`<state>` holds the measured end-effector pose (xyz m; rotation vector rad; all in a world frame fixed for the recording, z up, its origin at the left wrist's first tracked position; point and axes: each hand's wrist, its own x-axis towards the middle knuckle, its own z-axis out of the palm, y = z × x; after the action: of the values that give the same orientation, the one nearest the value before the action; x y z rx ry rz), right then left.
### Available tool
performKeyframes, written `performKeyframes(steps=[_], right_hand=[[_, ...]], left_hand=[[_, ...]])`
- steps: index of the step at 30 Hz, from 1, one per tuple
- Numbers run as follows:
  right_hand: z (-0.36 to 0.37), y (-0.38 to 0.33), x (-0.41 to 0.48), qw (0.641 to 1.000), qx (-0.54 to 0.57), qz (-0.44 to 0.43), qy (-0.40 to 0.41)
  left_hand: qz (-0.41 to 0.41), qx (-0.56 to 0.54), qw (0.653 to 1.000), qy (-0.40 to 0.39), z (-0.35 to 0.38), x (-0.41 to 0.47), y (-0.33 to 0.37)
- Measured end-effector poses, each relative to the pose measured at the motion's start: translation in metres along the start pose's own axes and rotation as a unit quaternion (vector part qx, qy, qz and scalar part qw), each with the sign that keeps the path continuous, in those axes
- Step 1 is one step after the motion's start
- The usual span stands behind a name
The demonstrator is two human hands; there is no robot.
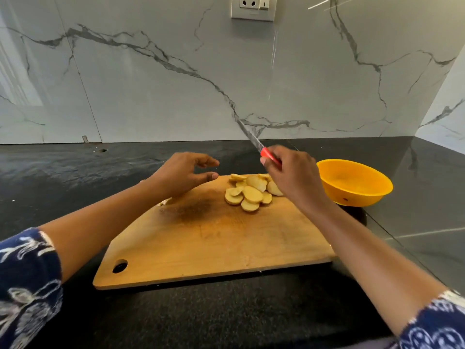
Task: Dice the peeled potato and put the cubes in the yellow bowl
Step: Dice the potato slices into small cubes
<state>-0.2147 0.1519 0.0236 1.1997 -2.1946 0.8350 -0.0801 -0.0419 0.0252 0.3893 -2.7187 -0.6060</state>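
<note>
Several round potato slices [247, 192] lie in a heap at the far right of the wooden cutting board [216, 243]. My right hand [292, 175] grips the red handle of a knife [254, 141] just above the slices, its blade pointing up and away to the left. My left hand [185, 175] hovers over the board's far left corner, left of the slices, with fingers loosely spread and holding nothing. The yellow bowl [354, 183] stands on the counter to the right of the board, and I see nothing in it.
The board lies on a dark stone counter [226, 313] that meets a marble wall at the back and right. A wall socket [253, 7] sits high on the wall. A pale scrap [164, 202] shows at the board's left edge, under my left wrist.
</note>
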Motion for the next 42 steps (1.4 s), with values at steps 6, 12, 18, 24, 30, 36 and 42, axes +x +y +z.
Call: performKeyframes(steps=[6, 12, 18, 24, 30, 36, 42], right_hand=[[0.020, 0.016, 0.002, 1.000, -0.022, 0.005, -0.018], [0.021, 0.020, 0.001, 0.999, -0.002, 0.023, -0.048], [0.016, 0.026, 0.004, 0.998, 0.016, 0.045, -0.036], [0.010, 0.014, -0.001, 0.998, 0.026, 0.038, -0.042], [0.002, -0.011, -0.018, 0.996, 0.021, 0.008, -0.082], [-0.008, -0.039, -0.039, 0.992, 0.017, -0.019, -0.121], [-0.011, -0.044, -0.052, 0.992, 0.020, -0.006, -0.121]], left_hand=[[-0.040, 0.014, 0.991, -0.124, 0.022, 0.057, 0.014], [-0.033, -0.020, 0.990, -0.136, 0.030, 0.074, 0.010], [-0.001, -0.049, 0.999, -0.022, 0.014, 0.058, 0.018], [0.044, -0.079, 0.996, 0.001, -0.014, -0.013, 0.032], [0.023, -0.062, 0.996, -0.056, -0.002, -0.070, 0.018], [-0.003, -0.097, 0.995, -0.031, 0.000, -0.089, 0.008], [0.002, -0.051, 0.998, -0.029, 0.009, -0.084, 0.014]])
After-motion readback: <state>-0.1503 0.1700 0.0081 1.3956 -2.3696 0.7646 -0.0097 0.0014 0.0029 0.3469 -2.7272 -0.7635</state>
